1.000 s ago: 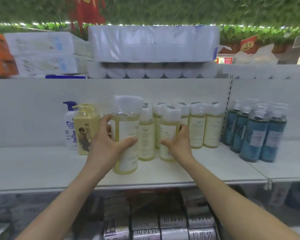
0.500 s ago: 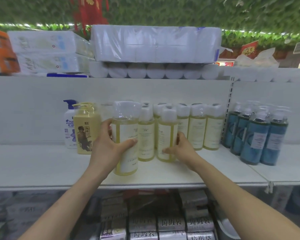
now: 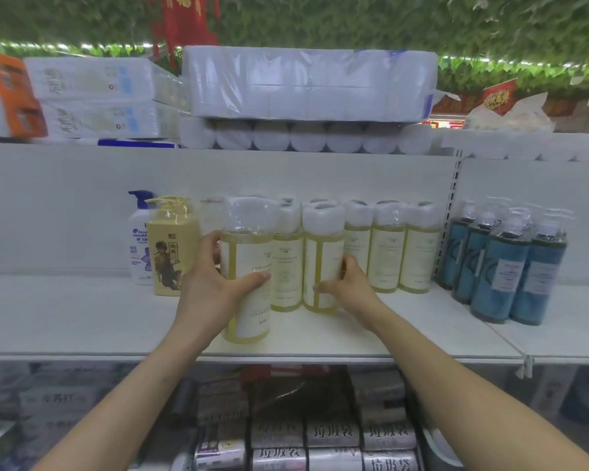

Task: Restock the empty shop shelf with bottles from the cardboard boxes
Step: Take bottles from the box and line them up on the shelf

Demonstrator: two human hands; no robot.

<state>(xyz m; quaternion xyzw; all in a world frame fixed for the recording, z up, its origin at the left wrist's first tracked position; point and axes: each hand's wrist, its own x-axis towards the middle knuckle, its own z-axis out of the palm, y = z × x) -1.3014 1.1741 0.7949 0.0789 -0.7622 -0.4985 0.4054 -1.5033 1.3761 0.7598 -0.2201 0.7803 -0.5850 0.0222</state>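
White shelf board [image 3: 82,317] is seen running across the view, with open room at eight o'clock between its front lip and the cream square bottle [image 3: 170,246] and white pump bottle [image 3: 138,239] set back near the rear panel. At three o'clock the room is bounded by a cluster of blue bottles [image 3: 510,266] beyond the upright divider, and overhead by packs of toilet rolls [image 3: 306,83] at twelve o'clock. Both forearms are reached in from six o'clock. The left hand [image 3: 215,287] is wrapped round the front bottle [image 3: 249,300], thumb laid across its label and fingers curled behind. This bottle is held upright close to the front lip; whether its base touches the board cannot be told. The right hand [image 3: 351,287] is closed on the second bottle [image 3: 320,266], thumb on the lower front and fingers round its three o'clock side. That bottle stands in the row of yellow bottles [image 3: 388,253], just beside its neighbours. Each bottle is filled with pale yellow liquid, fitted with a white label and capped under clear shrink wrap.
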